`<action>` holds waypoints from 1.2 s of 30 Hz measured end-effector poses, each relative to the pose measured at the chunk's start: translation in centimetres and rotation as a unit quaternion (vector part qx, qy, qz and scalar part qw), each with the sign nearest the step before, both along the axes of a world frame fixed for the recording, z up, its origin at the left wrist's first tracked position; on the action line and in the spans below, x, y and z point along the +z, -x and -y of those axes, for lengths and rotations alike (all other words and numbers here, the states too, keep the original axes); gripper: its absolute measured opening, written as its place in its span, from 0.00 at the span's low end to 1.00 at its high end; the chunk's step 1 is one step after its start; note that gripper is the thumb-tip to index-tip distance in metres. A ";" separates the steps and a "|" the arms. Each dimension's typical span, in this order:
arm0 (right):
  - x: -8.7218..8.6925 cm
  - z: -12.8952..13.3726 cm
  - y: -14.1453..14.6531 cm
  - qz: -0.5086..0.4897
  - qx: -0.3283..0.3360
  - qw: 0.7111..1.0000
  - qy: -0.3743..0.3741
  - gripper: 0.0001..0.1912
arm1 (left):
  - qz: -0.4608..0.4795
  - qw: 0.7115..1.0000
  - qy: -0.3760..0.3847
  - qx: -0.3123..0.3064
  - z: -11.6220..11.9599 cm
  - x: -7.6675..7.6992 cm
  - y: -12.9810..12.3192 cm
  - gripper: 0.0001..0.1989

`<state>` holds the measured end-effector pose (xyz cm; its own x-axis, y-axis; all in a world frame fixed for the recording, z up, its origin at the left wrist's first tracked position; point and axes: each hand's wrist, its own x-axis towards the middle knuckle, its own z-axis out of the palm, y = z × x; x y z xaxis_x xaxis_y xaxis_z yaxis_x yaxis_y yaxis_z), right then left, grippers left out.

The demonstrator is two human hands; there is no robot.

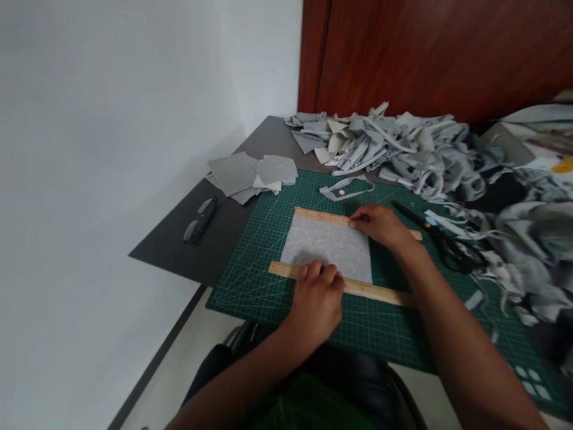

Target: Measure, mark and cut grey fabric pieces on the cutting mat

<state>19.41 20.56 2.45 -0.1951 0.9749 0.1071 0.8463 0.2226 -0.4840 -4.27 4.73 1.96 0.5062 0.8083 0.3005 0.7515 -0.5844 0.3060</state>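
Note:
A light grey piece of fabric [331,243] lies flat on a green cutting mat [250,280]. One wooden ruler [380,292] runs along its near edge, and a second wooden ruler [320,215] runs along its far edge. My left hand [317,301] rests on the near ruler with its fingers curled over it. At the fabric's far right corner, my right hand [378,226] pinches at the far ruler; its fingertips partly hide the contact. My right forearm covers part of both rulers.
Black scissors [447,245] lie right of my right hand. A large heap of grey scraps [394,143] fills the back and right. Cut fabric pieces [237,173] and glasses [200,221] lie at left. A fabric loop [347,188] sits beyond the far ruler.

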 end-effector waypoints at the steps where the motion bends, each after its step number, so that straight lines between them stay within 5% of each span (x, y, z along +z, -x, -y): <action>1: 0.1 0.0 0.0 -0.008 -0.001 1.000 0.001 0.06 | 0.005 1.000 -0.003 0.001 -0.1 -0.1 0.0 0.06; 19: -0.7 -1.8 -2.2 -0.208 0.062 0.972 0.091 0.11 | 0.021 1.000 -0.013 -0.005 -0.9 0.3 -0.1 0.07; 28: 0.7 -1.7 -4.7 -0.175 0.098 0.976 0.090 0.13 | 0.009 1.000 -0.008 -0.006 -1.1 0.6 0.0 0.07; 36: 1.0 -1.4 -3.8 -0.134 0.115 0.982 0.073 0.13 | -0.001 1.000 -0.004 -0.004 -1.1 0.7 -0.1 0.06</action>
